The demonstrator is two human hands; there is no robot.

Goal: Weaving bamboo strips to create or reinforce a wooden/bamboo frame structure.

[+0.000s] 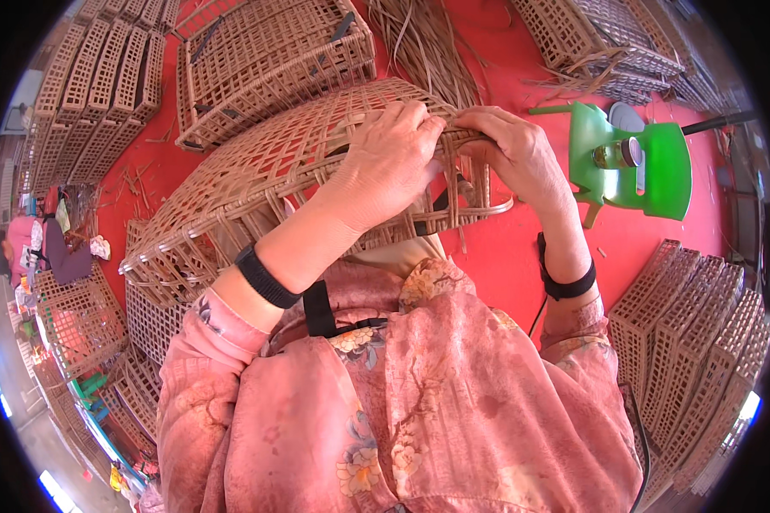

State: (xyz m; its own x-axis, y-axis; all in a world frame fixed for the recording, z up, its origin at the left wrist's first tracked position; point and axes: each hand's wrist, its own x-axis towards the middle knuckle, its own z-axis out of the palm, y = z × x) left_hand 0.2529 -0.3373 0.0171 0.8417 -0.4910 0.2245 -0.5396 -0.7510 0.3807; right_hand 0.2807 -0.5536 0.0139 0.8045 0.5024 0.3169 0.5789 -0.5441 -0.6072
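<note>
A half-woven basket (257,184) of pale cane lies tipped on its side across the person's lap, its open lattice running away to the left and its unfinished rim turned toward the chest, which puts the working edge right under both hands. The left hand (385,162) lies curled over the top of the rim, fingers closed down on the weave, seemingly to pin it steady. The right hand (513,150) meets it from the right, fingertips pinched shut on a thin cane strip (466,128) at the rim, close against the left fingers. Loose strip ends (479,205) hang from the edge just below. On the red floor (505,256), a green plastic stool (642,162) stands to the right, near enough to reach. Finished baskets (265,60) are stacked far and on both sides, and a bundle of raw cane (428,43) lies beyond the hands.
</note>
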